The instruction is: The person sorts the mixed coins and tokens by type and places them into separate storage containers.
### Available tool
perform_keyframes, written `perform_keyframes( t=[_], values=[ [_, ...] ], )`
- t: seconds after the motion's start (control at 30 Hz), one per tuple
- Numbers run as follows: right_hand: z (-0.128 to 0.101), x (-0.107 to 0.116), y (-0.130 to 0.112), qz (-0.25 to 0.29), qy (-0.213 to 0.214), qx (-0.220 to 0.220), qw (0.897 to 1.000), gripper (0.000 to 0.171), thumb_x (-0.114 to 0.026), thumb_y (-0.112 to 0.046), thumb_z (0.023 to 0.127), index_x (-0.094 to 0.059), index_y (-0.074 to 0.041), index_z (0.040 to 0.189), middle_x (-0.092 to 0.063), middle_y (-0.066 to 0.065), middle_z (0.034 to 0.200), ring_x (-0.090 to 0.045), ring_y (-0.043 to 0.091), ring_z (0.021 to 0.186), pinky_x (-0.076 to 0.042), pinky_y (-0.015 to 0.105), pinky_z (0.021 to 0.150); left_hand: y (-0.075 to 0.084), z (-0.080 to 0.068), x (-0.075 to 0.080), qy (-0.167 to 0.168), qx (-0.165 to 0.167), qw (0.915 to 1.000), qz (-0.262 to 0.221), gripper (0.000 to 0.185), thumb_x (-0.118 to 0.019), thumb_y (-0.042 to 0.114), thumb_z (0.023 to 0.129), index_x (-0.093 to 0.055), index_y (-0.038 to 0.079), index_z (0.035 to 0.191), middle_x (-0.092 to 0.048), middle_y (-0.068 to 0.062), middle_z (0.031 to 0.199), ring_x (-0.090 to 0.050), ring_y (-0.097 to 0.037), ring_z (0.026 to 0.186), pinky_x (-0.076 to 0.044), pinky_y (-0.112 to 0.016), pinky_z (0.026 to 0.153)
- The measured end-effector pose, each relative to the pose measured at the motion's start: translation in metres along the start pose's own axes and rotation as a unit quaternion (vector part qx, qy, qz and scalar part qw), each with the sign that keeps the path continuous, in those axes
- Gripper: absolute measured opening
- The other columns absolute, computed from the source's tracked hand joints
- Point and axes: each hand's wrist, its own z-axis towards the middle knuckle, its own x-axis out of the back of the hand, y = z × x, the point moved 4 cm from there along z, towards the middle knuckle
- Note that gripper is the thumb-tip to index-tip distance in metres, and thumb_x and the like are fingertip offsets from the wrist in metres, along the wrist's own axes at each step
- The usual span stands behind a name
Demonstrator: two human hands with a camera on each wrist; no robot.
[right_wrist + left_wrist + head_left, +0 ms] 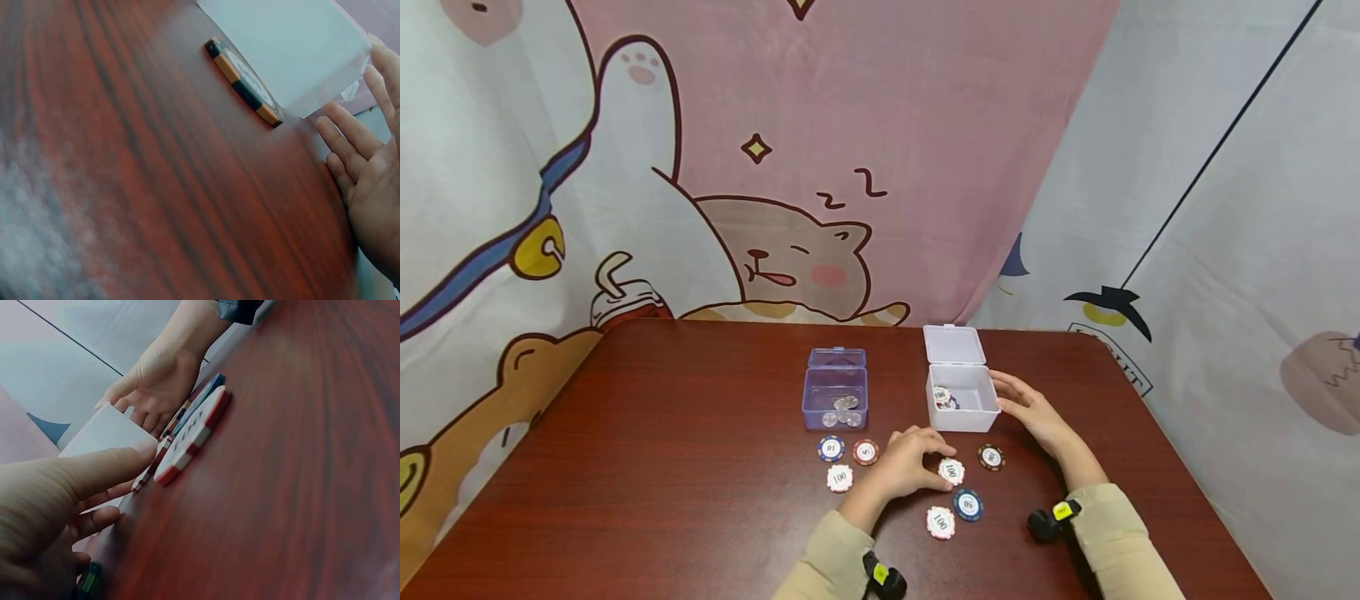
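Under the left hand (908, 461), seemingly touching: chip (951, 472).

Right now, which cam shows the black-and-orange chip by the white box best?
Head view: the black-and-orange chip lies whole, face up, before the white box. Right wrist shows it close but edge-on. Left wrist: I can't pick it out.

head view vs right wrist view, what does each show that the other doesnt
Only the head view shows the blue box holding silver coins, the left hand touching a red-and-white 100 chip, and the other chips scattered on the table.

Only the right wrist view shows the black-and-orange chip's striped edge close up.

Both show the white box, the black-and-orange chip and the right hand with straight fingers beside the box.
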Motion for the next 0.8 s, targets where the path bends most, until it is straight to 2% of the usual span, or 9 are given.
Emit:
perform_keyframes(
  t=[0.17, 0.43, 0.67, 0.8],
  values=[
    [0.0002, 0.0005, 0.0008, 0.002, -0.004, 0.001, 1.0, 0.051, -0.054, -0.009, 0.097, -0.037, -0.004, 0.145, -0.041, 0.025, 0.142, -0.048, 0.018, 0.12, -0.04, 0.021, 0.091, 0.0027, 0.0006, -0.0019, -0.008, 0.002, 0.9993, 0.036, 0.048, -0.086, 0.031, 0.068, -0.073, 0.018, 0.112, -0.061, 0.013, 0.103, -0.05, -0.004, 0.097, -0.031, -0.025, 0.081],
    [0.0019, -0.0003, -0.0009, 0.003, -0.01, 0.003, 1.0, 0.05, -0.05, 0.001, 0.097, -0.034, 0.003, 0.144, -0.039, 0.031, 0.141, -0.048, 0.021, 0.12, -0.041, 0.021, 0.089, 0.0061, 0.001, -0.0042, -0.007, -0.004, 0.9983, 0.057, 0.047, -0.086, 0.033, 0.067, -0.074, 0.018, 0.111, -0.059, 0.012, 0.101, -0.048, -0.004, 0.095, -0.03, -0.026, 0.078],
    [0.0009, -0.0001, -0.0024, 0.004, -0.006, -0.001, 1.0, 0.05, -0.052, -0.005, 0.098, -0.036, -0.002, 0.145, -0.04, 0.026, 0.142, -0.049, 0.013, 0.119, -0.04, 0.021, 0.09, 0.0076, 0.0016, -0.0039, -0.007, -0.002, 0.9982, 0.059, 0.043, -0.086, 0.032, 0.067, -0.075, 0.019, 0.106, -0.057, 0.013, 0.095, -0.048, -0.003, 0.093, -0.03, -0.025, 0.077],
    [-0.0005, -0.0009, -0.0028, 0.008, -0.007, 0.004, 1.0, 0.052, -0.052, -0.006, 0.098, -0.034, -0.002, 0.146, -0.039, 0.027, 0.142, -0.048, 0.013, 0.119, -0.04, 0.02, 0.091, 0.0063, 0.0015, -0.0048, -0.008, -0.002, 0.9978, 0.066, 0.041, -0.086, 0.034, 0.067, -0.075, 0.02, 0.104, -0.057, 0.014, 0.095, -0.048, -0.003, 0.093, -0.031, -0.025, 0.077]
  ],
)
